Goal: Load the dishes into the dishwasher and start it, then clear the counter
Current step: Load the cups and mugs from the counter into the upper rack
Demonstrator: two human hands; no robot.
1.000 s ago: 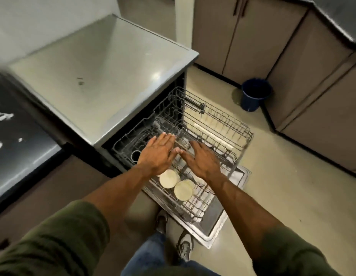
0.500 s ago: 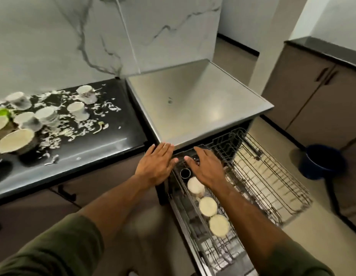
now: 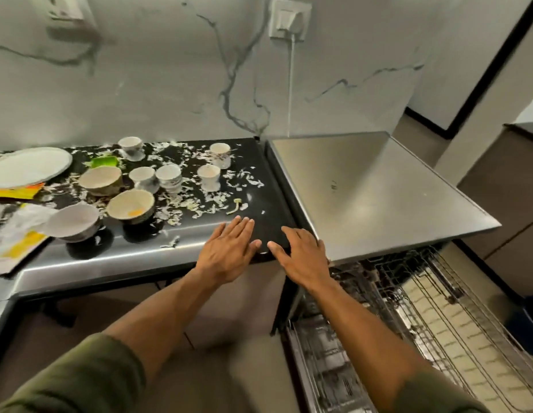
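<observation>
Left hand (image 3: 229,251) and right hand (image 3: 304,257) side by side, palms down, fingers straight and spread, holding nothing, over front edge of dark counter (image 3: 259,186). Beyond left hand: cups (image 3: 208,177), bowls (image 3: 131,205), a plate (image 3: 27,166) amid white scraps (image 3: 205,201). Below right hand: open dishwasher (image 3: 363,192), wire rack (image 3: 438,308) pulled out

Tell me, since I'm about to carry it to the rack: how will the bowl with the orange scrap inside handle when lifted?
The bowl looks like glazed ceramic, so probably rigid, fairly heavy and breakable. Food scraps litter the counter around it, so its outside may be greasy or slippery. Its wide mouth over a narrower base suggests that it could tip if pushed at the rim.
</observation>
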